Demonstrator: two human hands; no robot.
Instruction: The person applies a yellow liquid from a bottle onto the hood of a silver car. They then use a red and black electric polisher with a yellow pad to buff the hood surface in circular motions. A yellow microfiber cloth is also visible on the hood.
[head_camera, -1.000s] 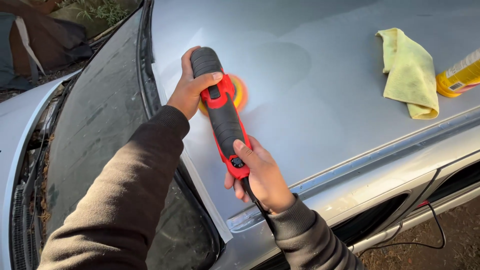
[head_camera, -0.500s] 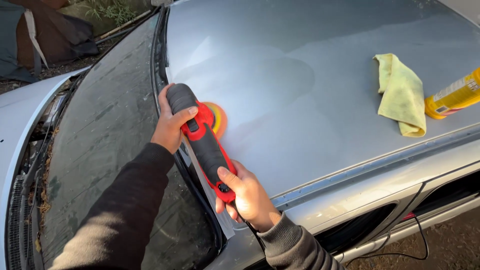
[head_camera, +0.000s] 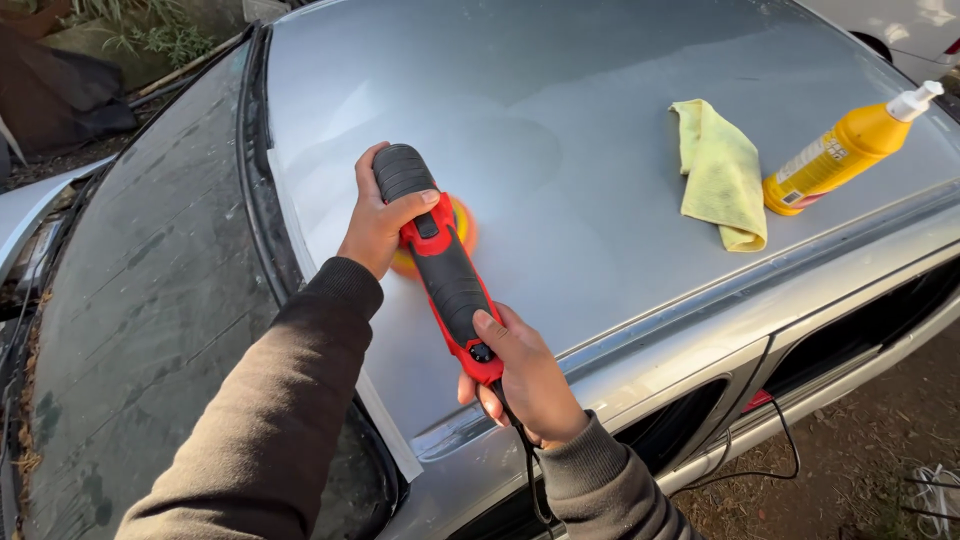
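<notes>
I have both hands on a red and black polisher (head_camera: 445, 270) that lies across the silver car roof (head_camera: 600, 120). My left hand (head_camera: 378, 222) is closed around the black rounded head of the tool, thumb pressed over its top. My right hand (head_camera: 520, 375) grips the rear end of the handle, thumb lying along it beside a small black dial. Under my left hand the orange and yellow pad (head_camera: 462, 225) sits flat against the roof paint, only its edge showing past the tool's body. A black power cord (head_camera: 525, 470) drops from the handle below my right wrist and runs down the side of the car.

Just left of my left hand runs a strip of pale tape (head_camera: 300, 235) along the roof edge, and beyond it the dusty windshield (head_camera: 150, 290). Well off to the right of both hands, a folded yellow cloth (head_camera: 720, 175) lies on the roof, and just beside it, further right, a yellow squeeze bottle (head_camera: 850, 150) with a white nozzle lies on its side. Both my forearms are in dark sleeves.
</notes>
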